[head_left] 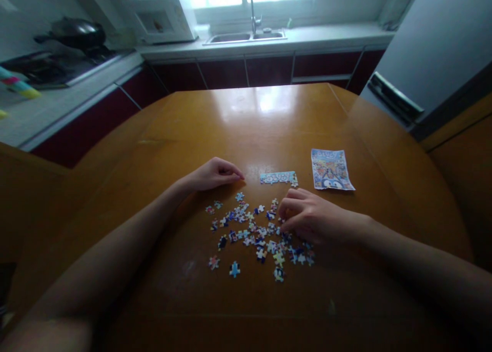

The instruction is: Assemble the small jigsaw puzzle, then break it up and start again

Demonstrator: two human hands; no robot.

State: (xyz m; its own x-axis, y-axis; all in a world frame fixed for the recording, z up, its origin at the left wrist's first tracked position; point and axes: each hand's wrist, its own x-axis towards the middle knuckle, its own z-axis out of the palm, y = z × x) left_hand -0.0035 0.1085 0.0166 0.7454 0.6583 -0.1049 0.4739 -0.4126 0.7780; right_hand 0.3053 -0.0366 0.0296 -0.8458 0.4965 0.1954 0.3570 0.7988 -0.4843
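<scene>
Many loose jigsaw puzzle pieces (251, 228) lie in a spread pile on the wooden table. My right hand (309, 212) is over the pile's right side, its fingers curled and its thumb and forefinger close together at a puzzle piece; the palm hides some pieces. Left of a joined puzzle strip (277, 178), my left hand (217, 174) rests on the table with fingers bent together and nothing visible in them. The strip is pale blue with lettering, and joined pieces extend down at its right end.
A printed picture sheet (331, 169) lies right of the strip on the wooden table (246, 121). Beyond the table are a counter with a sink (246, 37), a white microwave (161, 19) and a dark pan (77, 33) on the stove. A refrigerator (434, 49) stands at right.
</scene>
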